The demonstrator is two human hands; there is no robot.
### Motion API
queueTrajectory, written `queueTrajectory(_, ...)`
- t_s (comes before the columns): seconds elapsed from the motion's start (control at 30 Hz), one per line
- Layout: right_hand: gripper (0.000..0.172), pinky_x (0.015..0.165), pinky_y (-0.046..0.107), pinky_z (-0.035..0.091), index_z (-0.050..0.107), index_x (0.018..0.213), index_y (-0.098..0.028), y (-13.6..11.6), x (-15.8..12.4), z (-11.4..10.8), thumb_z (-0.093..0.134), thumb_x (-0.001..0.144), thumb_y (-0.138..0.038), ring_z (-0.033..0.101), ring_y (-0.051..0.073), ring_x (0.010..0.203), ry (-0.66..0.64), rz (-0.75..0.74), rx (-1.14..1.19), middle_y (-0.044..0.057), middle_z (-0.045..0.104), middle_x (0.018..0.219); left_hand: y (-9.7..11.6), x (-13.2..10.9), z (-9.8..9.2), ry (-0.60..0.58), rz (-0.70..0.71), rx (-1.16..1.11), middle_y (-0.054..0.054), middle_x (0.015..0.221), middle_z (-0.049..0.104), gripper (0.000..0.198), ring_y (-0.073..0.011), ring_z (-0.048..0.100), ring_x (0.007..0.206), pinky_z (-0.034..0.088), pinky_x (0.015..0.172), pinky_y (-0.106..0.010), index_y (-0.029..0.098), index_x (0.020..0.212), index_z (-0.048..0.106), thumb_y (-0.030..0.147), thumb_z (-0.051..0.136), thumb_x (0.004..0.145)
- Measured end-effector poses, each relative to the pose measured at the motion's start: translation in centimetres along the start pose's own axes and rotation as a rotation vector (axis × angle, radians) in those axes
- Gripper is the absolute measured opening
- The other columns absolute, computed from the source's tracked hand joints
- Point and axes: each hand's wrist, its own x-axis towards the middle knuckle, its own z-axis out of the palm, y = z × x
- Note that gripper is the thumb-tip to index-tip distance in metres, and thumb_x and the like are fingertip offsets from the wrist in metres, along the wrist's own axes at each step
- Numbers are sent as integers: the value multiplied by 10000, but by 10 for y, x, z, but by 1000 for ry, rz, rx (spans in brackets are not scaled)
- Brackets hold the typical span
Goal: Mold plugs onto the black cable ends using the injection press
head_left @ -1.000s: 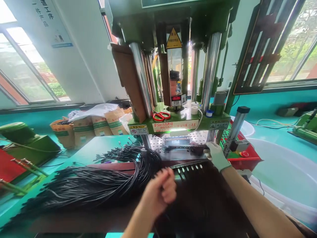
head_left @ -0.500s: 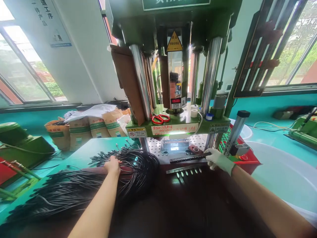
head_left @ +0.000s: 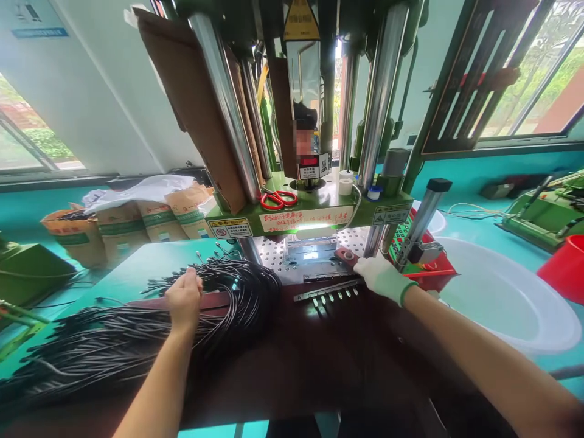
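The person stands at a green press (head_left: 314, 218). Their bare left hand (head_left: 184, 298) is down on the black cables (head_left: 114, 347), which lie in a long sheaf across the left of the dark table (head_left: 319, 365) and curl into a loop just in front of the press. The fingers are curled shut over a few strands at the top of the loop, with the back of the hand upward.

The right hand (head_left: 382, 278), in a white glove, is at the near right corner of the press bed. Its fingers are folded down onto the right end of a metal strip (head_left: 327, 288) and grip it. The strip lies crosswise at the near edge of the holed plate (head_left: 274, 255), between the two hands, with a row of small plugs (head_left: 335, 297) poking out toward the near side.

Red scissors (head_left: 278, 198) and two rolls of tape (head_left: 345, 185) sit on the green ledge above. A white basin (head_left: 502, 301) lies to the right, with a red bucket (head_left: 566, 267) past it. Brown paper sacks (head_left: 123, 225) stand at the far left against the wall.
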Motion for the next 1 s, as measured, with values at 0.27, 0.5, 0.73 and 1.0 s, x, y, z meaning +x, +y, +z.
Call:
queueTrajectory(0.27,306,738,379,372,596,974,-120,-21,-12,16,424,732,-48,509,287,945,27,-132,-84,161,573,1004,58,-200,48,-893,583,139,-30,676,562,229,-182,438,714,247,667,-316,200,612,516,365,613,738)
queueTrajectory(0.5,321,679,294,386,649,934,-158,-1,-11,1,536,639,-105,558,256,914,-106,-50,13,114,611,1003,53,-241,57,-1043,543,315,-65,787,555,270,-225,428,762,247,694,-365,206,709,492,463,511,787)
queueTrajectory(0.73,369,583,250,353,651,929,-170,7,6,-16,491,607,-87,587,219,800,-58,113,193,77,663,898,65,-209,79,-1147,17,80,-46,808,554,401,-187,493,709,340,668,-325,195,840,496,530,627,664)
queueTrajectory(1.0,239,603,248,376,646,872,-122,15,49,-42,526,666,-103,562,176,754,88,94,365,61,646,827,82,-176,149,-1422,-818,-844,-103,912,622,460,-192,620,827,389,818,-331,142,891,530,312,789,551)
